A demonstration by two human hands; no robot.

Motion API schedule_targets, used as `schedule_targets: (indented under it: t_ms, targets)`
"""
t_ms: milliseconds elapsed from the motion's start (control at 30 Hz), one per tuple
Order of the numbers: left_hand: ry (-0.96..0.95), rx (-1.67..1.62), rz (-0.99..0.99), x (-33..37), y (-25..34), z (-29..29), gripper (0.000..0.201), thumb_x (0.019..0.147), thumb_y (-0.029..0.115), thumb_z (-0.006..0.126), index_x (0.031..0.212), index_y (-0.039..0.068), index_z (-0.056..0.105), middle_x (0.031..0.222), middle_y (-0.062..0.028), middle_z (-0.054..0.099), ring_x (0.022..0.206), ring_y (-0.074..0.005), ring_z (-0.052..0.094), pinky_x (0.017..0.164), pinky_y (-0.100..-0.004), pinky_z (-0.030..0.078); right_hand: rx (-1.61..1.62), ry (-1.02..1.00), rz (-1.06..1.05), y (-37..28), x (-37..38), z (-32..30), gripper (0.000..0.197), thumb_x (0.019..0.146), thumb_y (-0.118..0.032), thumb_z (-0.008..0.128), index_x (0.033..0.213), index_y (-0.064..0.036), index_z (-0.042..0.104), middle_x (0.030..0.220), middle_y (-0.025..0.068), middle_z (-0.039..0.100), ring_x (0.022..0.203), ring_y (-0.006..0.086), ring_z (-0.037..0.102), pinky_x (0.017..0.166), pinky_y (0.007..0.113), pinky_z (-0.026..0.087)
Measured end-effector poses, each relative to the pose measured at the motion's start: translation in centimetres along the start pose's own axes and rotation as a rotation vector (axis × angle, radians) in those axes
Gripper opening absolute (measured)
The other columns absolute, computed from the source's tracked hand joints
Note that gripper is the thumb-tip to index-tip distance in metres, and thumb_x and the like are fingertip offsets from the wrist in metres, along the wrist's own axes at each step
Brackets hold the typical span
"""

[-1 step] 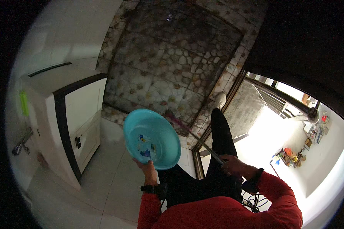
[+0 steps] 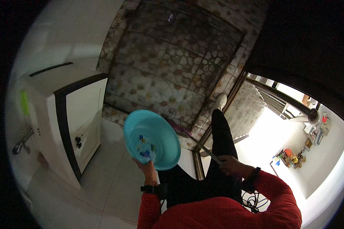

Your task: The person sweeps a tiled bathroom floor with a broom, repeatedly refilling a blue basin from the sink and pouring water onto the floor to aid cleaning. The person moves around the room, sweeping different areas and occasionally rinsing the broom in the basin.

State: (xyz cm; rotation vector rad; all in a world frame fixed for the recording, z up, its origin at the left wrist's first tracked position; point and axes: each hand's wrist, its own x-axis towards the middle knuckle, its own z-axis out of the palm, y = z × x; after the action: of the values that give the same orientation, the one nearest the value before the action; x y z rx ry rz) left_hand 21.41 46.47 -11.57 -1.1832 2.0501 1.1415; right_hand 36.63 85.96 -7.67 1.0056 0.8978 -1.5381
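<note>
A round turquoise plastic basin (image 2: 166, 131) is gripped at its near left rim by my left hand (image 2: 145, 166), thumb over the edge. Inside, a printed patch with blue and yellow shows near the bottom. My right hand (image 2: 232, 166) is closed around the grey handle of a long thin stick (image 2: 205, 148). The stick slants forward and left, past the basin's right side. Its far end is purplish and blurred, and partly behind the basin rim, so its kind is unclear.
A white cabinet (image 2: 88, 118) with dark trim stands left, near a wall tap (image 2: 23, 143). Ahead lies a stone-patterned floor mat or tiled panel (image 2: 172, 61). On the right, a doorway frame (image 2: 237, 93) opens onto bright ground with a clutter of items (image 2: 290, 157).
The far end of the stick has swung a little nearer and to the right, with my right hand shifting slightly. The basin and my left hand stay almost where they were.
</note>
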Motion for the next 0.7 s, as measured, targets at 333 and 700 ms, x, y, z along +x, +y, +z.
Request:
schedule_targets:
  t_ms: [333, 700]
  targets:
    - [-0.019, 0.020, 0.266, 0.1, -1.4, 2.6, 0.087, 0.092, 0.014, 0.064, 0.154, 0.006, 0.004, 0.156, -0.0195, 0.018, 0.141, -0.0361, 0.027, 0.115, -0.0556, 0.026, 0.147, 0.342, -0.315, -12.4, 0.6, -12.5, 0.054, 0.087, -0.005, 0.060, 0.139, -0.0029, 0.048, 0.079, 0.0070, 0.060, 0.057, 0.0149, 0.055, 0.049, 0.028, 0.048]
    - [-0.081, 0.076, 0.403, -0.9, 2.1, 4.7, 0.091, 0.090, 0.037, 0.068, 0.153, 0.005, 0.011, 0.154, -0.0204, 0.022, 0.139, -0.0359, 0.030, 0.113, -0.0557, 0.029, -0.067, 0.398, -0.310, -9.3, -3.1, -5.8, 0.052, 0.089, 0.000, 0.059, 0.139, -0.0063, 0.046, 0.074, 0.0068, 0.060, 0.055, 0.0157, 0.058, 0.048, 0.032, 0.049]
